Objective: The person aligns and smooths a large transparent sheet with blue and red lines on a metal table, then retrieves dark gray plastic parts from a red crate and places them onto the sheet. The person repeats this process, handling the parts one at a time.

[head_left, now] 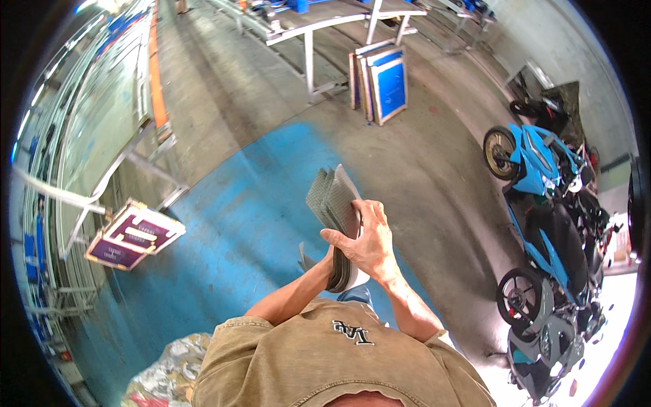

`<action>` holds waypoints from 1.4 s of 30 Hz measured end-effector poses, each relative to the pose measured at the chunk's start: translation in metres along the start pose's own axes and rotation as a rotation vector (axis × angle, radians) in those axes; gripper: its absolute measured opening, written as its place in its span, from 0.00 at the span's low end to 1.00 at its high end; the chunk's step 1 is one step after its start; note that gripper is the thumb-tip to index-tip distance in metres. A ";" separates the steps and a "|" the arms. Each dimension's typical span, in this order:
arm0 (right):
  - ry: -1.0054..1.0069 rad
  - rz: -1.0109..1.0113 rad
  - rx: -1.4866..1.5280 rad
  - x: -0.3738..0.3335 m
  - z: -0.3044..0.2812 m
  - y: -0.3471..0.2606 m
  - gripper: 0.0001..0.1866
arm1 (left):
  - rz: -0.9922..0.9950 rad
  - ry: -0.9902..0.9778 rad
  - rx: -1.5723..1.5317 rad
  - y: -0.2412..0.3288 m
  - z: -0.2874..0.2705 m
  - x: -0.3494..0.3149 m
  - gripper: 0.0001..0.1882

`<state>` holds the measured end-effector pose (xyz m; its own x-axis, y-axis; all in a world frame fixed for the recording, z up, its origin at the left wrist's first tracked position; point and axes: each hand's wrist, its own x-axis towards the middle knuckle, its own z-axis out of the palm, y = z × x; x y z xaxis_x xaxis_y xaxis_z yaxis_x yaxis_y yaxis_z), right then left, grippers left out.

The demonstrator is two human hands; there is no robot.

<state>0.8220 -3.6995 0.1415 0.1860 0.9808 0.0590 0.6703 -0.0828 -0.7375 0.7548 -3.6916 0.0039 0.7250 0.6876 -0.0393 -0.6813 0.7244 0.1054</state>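
Observation:
A stack of thin grey sheets (331, 197) with a fine textured surface stands on edge in front of my body, bent along its length. My right hand (369, 239) wraps its near right side, with the thumb reaching across the edge and the fingers against the right face. My left hand (331, 266) is at the lower part of the stack and bears it up. Most of its fingers are hidden behind the sheets. A loose grey flap (304, 256) sticks out left of my left wrist.
Framed screens (390, 88) lean against a metal table (346, 22) ahead. Two purple-faced frames (135, 234) lean by the long table on the left. Parked motorcycles (553, 237) line the right side. A bulging plastic bag (166, 373) sits at lower left on the blue floor (230, 203).

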 end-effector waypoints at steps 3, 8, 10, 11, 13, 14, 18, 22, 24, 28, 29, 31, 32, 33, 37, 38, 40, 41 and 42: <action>0.010 0.135 0.062 0.029 -0.026 0.044 0.44 | -0.075 0.070 0.070 -0.012 -0.006 0.048 0.21; 0.089 0.106 0.063 0.081 -0.071 0.108 0.39 | -0.185 0.172 0.197 -0.026 -0.008 0.135 0.21; 0.129 -0.009 0.005 0.098 -0.082 0.114 0.37 | -0.206 0.201 0.254 -0.020 -0.005 0.173 0.21; 0.152 -0.029 -0.005 0.110 -0.089 0.116 0.36 | -0.221 0.206 0.277 -0.017 -0.002 0.192 0.21; 0.208 -0.068 -0.049 0.135 -0.100 0.127 0.37 | -0.243 0.213 0.315 -0.011 0.002 0.231 0.21; 0.230 -0.091 -0.079 0.151 -0.108 0.134 0.38 | -0.255 0.215 0.331 -0.009 0.003 0.249 0.21; 0.257 -0.170 -0.135 0.218 -0.136 0.164 0.37 | -0.298 0.211 0.376 0.000 0.003 0.324 0.20; 0.268 -0.189 -0.193 0.287 -0.159 0.195 0.33 | -0.377 0.184 0.378 0.004 -0.011 0.408 0.20; 0.289 -0.175 -0.027 0.325 -0.177 0.221 0.31 | -0.409 0.172 0.375 0.002 -0.019 0.459 0.20; 0.351 0.125 0.344 0.396 -0.229 0.251 0.22 | -0.444 0.198 0.411 0.012 -0.024 0.528 0.20; 0.402 0.125 0.343 0.408 -0.236 0.262 0.21 | -0.443 0.209 0.425 0.008 -0.024 0.542 0.20; 0.349 0.114 0.174 0.426 -0.248 0.271 0.26 | -0.441 0.232 0.492 0.007 -0.025 0.569 0.20; 0.321 0.097 0.098 0.436 -0.253 0.274 0.27 | -0.421 0.246 0.540 0.006 -0.027 0.586 0.20; 0.296 0.076 0.030 0.444 -0.257 0.277 0.29 | -0.398 0.271 0.604 0.005 -0.030 0.600 0.20; 0.211 0.122 -0.158 0.469 -0.251 0.297 0.43 | -0.289 0.375 0.958 -0.004 -0.042 0.653 0.20; 0.200 0.202 -0.045 0.477 -0.251 0.311 0.43 | -0.251 0.407 1.097 -0.005 -0.047 0.665 0.20; 0.191 0.382 0.176 0.492 -0.257 0.345 0.43 | -0.210 0.481 1.352 -0.012 -0.044 0.685 0.20; 0.226 0.352 0.234 0.498 -0.257 0.370 0.38 | -0.196 0.534 1.443 -0.015 -0.039 0.695 0.20; 0.233 0.436 0.399 0.497 -0.262 0.378 0.35 | -0.189 0.609 1.537 -0.015 -0.027 0.699 0.20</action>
<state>1.3561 -3.2896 0.0683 0.5631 0.8040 -0.1912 0.1865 -0.3490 -0.9184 1.2695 -3.2203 -0.0517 0.3859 0.7866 -0.4820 0.4016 0.3271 0.8554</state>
